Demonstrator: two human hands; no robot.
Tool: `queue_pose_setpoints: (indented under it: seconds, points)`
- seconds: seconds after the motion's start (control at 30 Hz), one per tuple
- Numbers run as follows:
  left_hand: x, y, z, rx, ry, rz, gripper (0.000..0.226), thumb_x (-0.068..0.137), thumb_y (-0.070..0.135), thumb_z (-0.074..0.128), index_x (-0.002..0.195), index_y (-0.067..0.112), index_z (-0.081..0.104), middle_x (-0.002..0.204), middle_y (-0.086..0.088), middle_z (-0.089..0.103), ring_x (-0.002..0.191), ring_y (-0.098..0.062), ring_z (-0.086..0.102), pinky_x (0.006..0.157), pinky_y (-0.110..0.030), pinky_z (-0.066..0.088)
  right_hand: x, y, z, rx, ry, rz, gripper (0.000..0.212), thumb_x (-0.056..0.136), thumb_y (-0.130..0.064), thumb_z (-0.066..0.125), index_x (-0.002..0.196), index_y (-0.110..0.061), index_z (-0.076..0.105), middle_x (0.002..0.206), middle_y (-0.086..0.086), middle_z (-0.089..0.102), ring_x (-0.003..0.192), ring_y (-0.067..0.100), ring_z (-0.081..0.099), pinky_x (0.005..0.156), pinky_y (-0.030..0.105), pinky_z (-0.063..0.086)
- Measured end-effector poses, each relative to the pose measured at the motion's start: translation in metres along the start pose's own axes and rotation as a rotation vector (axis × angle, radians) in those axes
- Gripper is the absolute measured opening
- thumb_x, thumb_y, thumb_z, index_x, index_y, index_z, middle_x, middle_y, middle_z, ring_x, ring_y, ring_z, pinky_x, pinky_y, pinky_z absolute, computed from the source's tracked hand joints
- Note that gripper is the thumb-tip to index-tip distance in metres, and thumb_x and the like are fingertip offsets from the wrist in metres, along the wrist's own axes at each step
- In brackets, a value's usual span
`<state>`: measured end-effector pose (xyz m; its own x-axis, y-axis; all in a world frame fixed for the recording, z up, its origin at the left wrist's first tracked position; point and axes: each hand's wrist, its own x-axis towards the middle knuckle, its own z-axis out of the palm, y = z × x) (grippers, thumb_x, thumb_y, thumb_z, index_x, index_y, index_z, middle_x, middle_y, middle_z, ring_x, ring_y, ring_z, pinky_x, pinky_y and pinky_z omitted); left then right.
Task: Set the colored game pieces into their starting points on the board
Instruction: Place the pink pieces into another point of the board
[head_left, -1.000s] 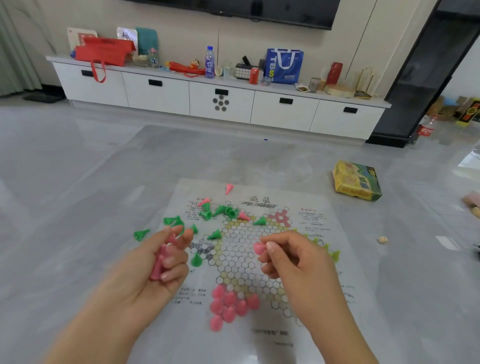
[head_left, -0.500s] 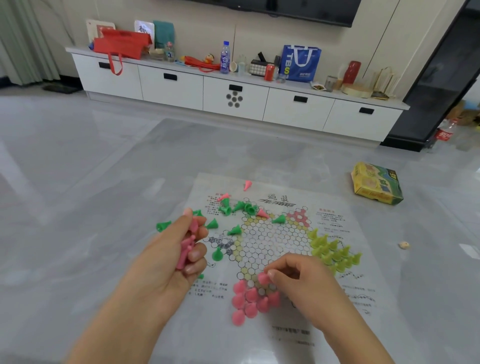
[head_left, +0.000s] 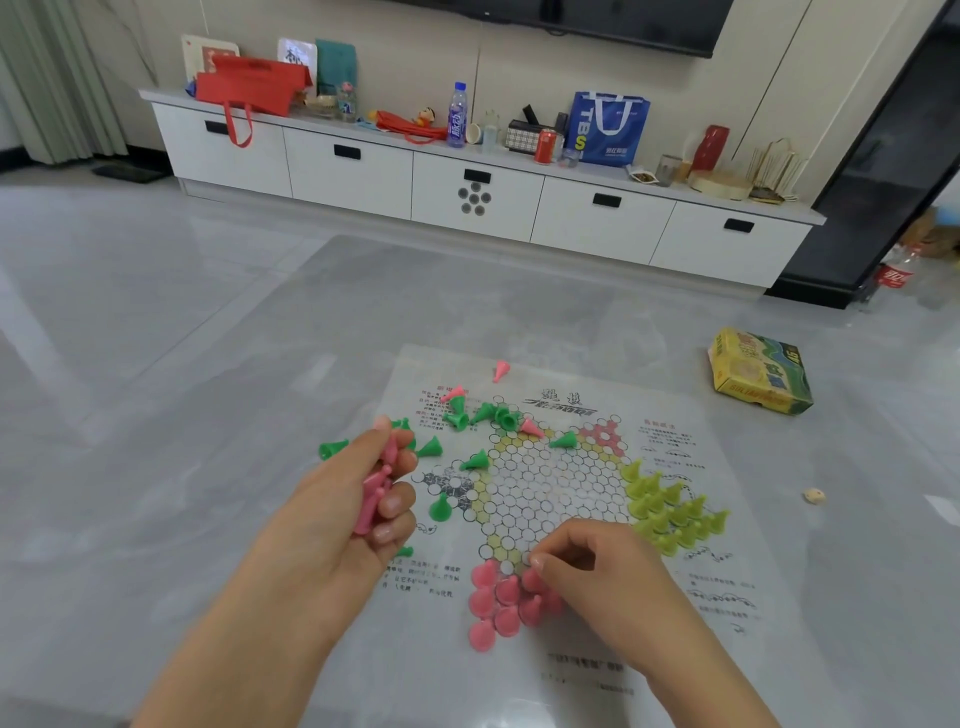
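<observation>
Board (head_left: 613, 649) lies on floor (head_left: 208, 364). Standing pieces (head_left: 501, 603) cluster at its near point, another cluster (head_left: 670, 512) at its right point, loose pieces (head_left: 483, 415) scattered far-left. Box (head_left: 758, 371) right of board, cabinet (head_left: 467, 192) behind.

Grey glossy floor (head_left: 208, 364) bears paper game board (head_left: 675, 613), yellow box (head_left: 759, 371), small beige bit (head_left: 814, 496).

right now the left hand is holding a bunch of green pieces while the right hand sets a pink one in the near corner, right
Not quite: in the head view the left hand grips pink pieces, not green ones. The right hand is indeed at the pink cluster in the near corner.
</observation>
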<state>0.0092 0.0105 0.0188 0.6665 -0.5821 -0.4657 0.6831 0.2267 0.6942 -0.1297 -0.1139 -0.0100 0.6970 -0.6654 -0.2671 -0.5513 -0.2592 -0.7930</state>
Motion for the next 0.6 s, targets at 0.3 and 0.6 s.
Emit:
queue_pose_setpoints:
  seconds: [0.3,0.6]
  points:
    - [-0.0006,0.0040,-0.0010,-0.025,0.008,0.008,0.017,0.086,0.023,0.053,0.078,0.009,0.056,0.050,0.004,0.052,0.031,-0.005,0.032,0.027,-0.012,0.024,-0.0005,0.0004,-0.0001,-0.022,-0.024,0.002,0.014,0.081,-0.012,0.062,0.070,-0.016,0.069,0.072,-0.002,0.073,0.072,0.015,0.068,0.077,0.030,0.054]
    - [-0.0008,0.0045,-0.0032,-0.015,0.004,0.008,0.016,0.085,0.023,0.054,0.079,0.009,0.057,0.051,0.004,0.054,0.032,-0.004,0.033,0.027,-0.014,0.026,-0.0011,0.0006,0.0007,-0.025,-0.017,-0.015,0.015,0.081,-0.011,0.061,0.070,-0.017,0.069,0.074,-0.003,0.072,0.075,0.013,0.067,0.081,0.034,0.053]
